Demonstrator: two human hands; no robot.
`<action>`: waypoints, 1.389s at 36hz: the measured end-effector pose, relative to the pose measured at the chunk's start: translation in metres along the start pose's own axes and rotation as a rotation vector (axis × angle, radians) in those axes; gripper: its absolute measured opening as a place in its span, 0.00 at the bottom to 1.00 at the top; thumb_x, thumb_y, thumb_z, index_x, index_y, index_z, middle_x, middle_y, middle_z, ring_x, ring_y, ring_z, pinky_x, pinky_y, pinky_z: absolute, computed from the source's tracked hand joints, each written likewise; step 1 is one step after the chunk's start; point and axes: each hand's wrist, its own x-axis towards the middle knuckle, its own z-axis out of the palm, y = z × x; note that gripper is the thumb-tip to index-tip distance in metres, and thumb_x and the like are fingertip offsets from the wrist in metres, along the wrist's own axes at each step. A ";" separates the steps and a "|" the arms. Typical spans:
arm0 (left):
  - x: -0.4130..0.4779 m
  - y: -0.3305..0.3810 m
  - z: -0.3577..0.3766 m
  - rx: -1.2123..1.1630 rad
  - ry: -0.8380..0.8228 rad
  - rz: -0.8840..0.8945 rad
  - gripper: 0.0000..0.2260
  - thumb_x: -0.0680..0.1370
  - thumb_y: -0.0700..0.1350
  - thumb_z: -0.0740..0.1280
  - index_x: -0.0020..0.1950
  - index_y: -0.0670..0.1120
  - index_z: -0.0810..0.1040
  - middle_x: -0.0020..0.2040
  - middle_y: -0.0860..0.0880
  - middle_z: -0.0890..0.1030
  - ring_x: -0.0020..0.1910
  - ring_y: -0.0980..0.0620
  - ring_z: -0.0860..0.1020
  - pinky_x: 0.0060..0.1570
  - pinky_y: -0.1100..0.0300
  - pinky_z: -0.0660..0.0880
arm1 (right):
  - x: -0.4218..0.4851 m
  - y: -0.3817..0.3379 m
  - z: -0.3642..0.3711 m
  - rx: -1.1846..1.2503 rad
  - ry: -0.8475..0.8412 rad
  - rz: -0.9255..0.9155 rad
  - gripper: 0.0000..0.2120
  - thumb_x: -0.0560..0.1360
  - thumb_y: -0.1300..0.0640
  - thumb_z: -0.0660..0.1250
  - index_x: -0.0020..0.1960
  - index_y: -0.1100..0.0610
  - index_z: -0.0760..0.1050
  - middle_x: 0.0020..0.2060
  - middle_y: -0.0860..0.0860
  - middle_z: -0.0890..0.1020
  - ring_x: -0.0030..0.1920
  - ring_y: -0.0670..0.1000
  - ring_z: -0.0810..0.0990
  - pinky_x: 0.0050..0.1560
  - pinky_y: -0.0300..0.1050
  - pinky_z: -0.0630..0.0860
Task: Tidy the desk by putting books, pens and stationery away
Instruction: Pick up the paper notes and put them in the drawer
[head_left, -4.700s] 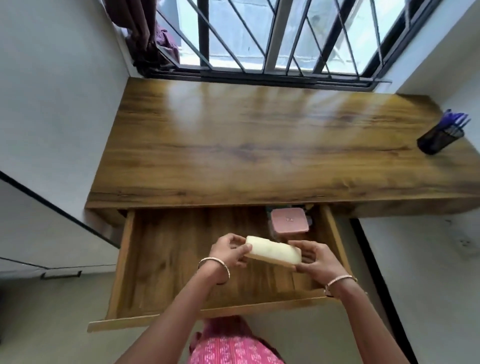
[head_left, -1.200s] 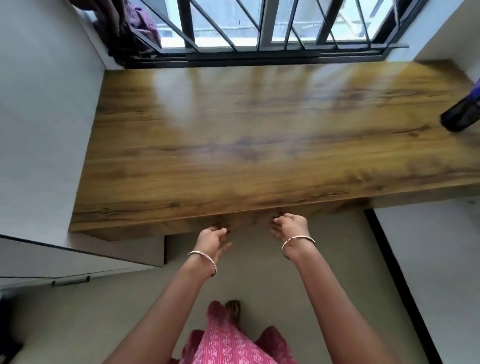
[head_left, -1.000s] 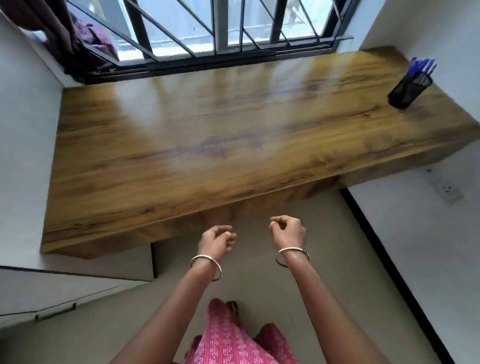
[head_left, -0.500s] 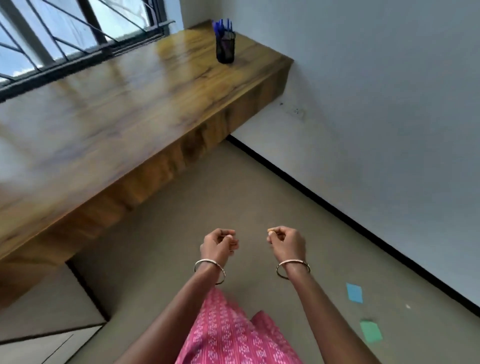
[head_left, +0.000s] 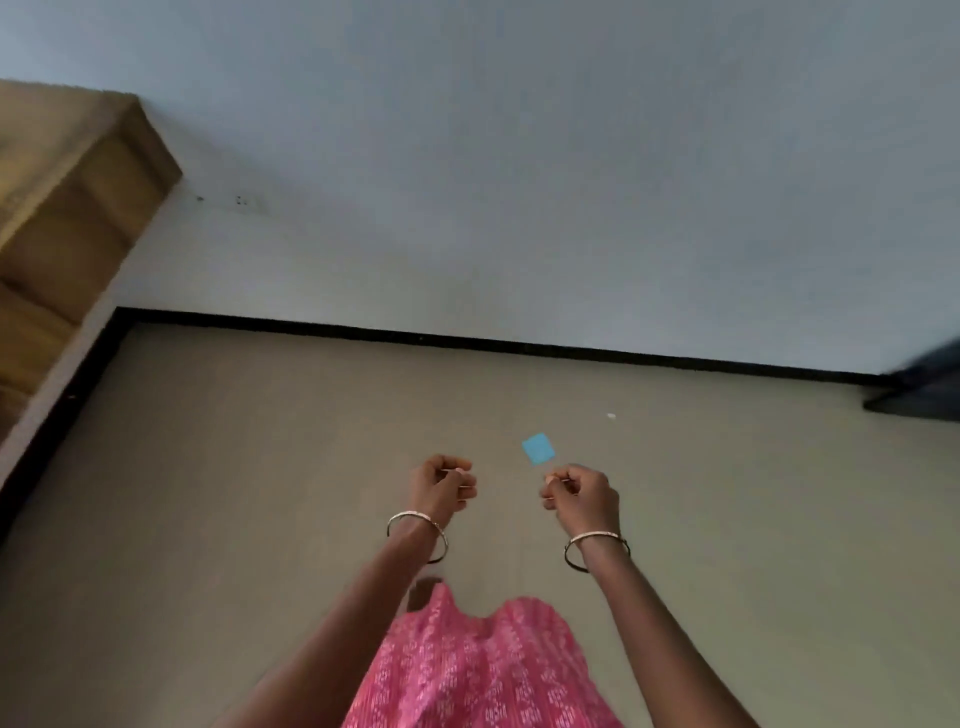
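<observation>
A blue note (head_left: 538, 448) lay on the floor just beyond the loosely curled, empty hands (head_left: 584, 493); picking it up probably came next.

No writing, label, brand, number or sign can be read anywhere in this view. The small blue square of paper (head_left: 538, 448) lying on the beige floor (head_left: 260, 493) shows a plain face with no lettering that can be made out. The pink patterned fabric (head_left: 483, 675) at the bottom edge carries only a pale repeating print, not characters. The grey wall (head_left: 519, 182) bears a few small dark marks, too tiny and blurred to tell as text.
</observation>
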 end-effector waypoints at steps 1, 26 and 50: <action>0.005 0.000 0.014 0.023 -0.025 -0.011 0.12 0.79 0.31 0.57 0.43 0.45 0.75 0.35 0.47 0.78 0.26 0.57 0.76 0.32 0.63 0.69 | 0.005 0.009 -0.011 0.014 0.025 0.028 0.10 0.72 0.61 0.67 0.34 0.51 0.79 0.30 0.50 0.85 0.31 0.51 0.85 0.44 0.53 0.82; 0.339 -0.082 0.229 0.620 -0.055 -0.247 0.05 0.71 0.42 0.66 0.38 0.50 0.80 0.38 0.43 0.83 0.34 0.45 0.81 0.37 0.57 0.79 | 0.291 0.212 -0.069 0.307 0.203 0.682 0.07 0.72 0.65 0.68 0.36 0.58 0.80 0.24 0.55 0.80 0.24 0.53 0.77 0.32 0.39 0.71; 0.692 -0.395 0.327 1.205 -0.090 -0.015 0.34 0.70 0.53 0.75 0.69 0.42 0.66 0.64 0.42 0.69 0.63 0.40 0.71 0.62 0.49 0.68 | 0.576 0.543 0.150 0.020 0.351 0.856 0.30 0.65 0.52 0.80 0.61 0.63 0.73 0.58 0.63 0.79 0.60 0.63 0.76 0.59 0.53 0.71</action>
